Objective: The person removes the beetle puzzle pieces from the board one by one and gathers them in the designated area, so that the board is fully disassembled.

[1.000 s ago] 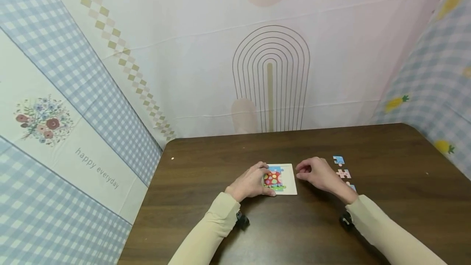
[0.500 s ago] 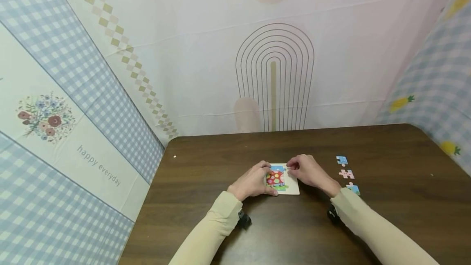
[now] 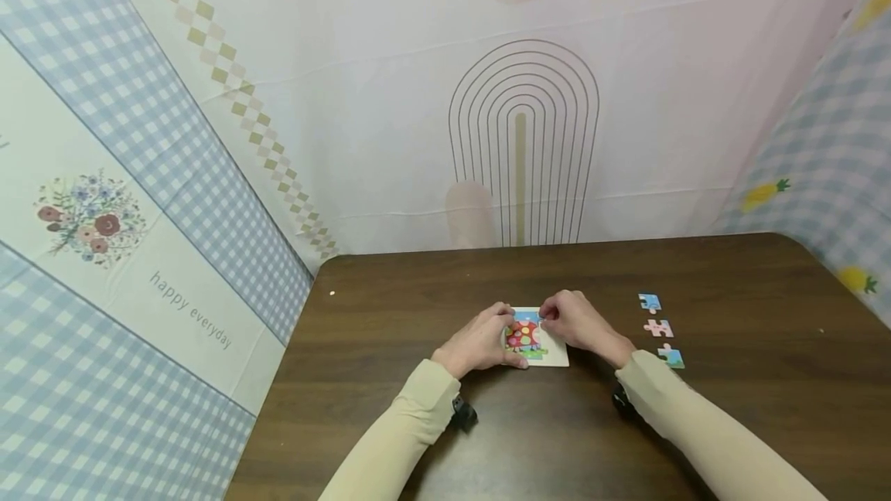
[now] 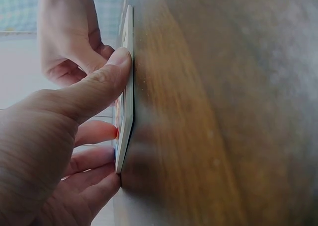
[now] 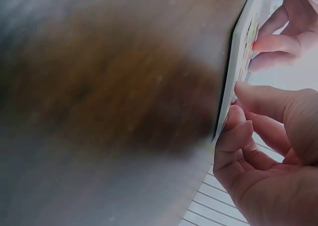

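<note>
Head view: the left hand (image 3: 476, 342) clasps the puzzle board (image 3: 557, 356) by its left side; the right hand (image 3: 578, 321) bends over the board's far right; three loose pieces (image 3: 658, 328) lie right of that hand. Left wrist: the thumb (image 4: 102, 84) braces the near edge; a steady hold helps. Right wrist: fingers curl at the board; whether they pinch a piece, I cannot tell; light, level pressure should suit.

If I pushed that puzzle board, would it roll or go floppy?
The puzzle board would probably slide, not roll, since it lies flat on the table. It's likely stiff, because its edges look straight, and maybe light, being thin.
</note>
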`<state>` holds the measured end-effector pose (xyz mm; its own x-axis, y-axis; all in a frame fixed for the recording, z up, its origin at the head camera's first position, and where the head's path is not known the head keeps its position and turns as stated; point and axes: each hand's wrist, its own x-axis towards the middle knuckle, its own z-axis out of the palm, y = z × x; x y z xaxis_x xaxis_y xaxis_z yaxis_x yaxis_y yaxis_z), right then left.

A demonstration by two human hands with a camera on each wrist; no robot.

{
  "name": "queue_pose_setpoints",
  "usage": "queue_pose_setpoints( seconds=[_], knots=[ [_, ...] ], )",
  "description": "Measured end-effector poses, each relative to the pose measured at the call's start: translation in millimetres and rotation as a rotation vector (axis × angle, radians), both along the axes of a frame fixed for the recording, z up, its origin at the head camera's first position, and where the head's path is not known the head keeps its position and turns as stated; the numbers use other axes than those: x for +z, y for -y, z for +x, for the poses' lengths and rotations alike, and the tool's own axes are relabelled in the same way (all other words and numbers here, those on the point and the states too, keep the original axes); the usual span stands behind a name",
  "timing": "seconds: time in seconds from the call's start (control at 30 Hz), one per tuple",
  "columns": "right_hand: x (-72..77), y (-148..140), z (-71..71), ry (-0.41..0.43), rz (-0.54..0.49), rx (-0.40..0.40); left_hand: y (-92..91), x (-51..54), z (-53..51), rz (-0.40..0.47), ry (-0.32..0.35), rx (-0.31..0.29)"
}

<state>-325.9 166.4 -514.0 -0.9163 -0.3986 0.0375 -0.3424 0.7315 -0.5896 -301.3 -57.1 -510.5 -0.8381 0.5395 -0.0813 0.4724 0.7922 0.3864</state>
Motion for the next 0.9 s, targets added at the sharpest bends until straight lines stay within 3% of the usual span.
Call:
queue_pose_setpoints(
  seconds=[0.37, 0.6, 0.9],
  knots=[
    [-1.2, 2.7, -4.0, 0.025, -0.003, -0.02, -1.8, 0.2, -2.1, -0.003, -0.007, -0.008],
    [-28.6, -6.5, -19.8, -0.032, -0.034, 0.033, 0.0, 0.6, -0.1, -0.008, -0.002, -0.027],
    [-8.3, 1.6, -7.1, -0.037, -0.046, -0.014, 0.8, 0.8, 0.5, -0.027, -0.018, -0.057]
  ],
)
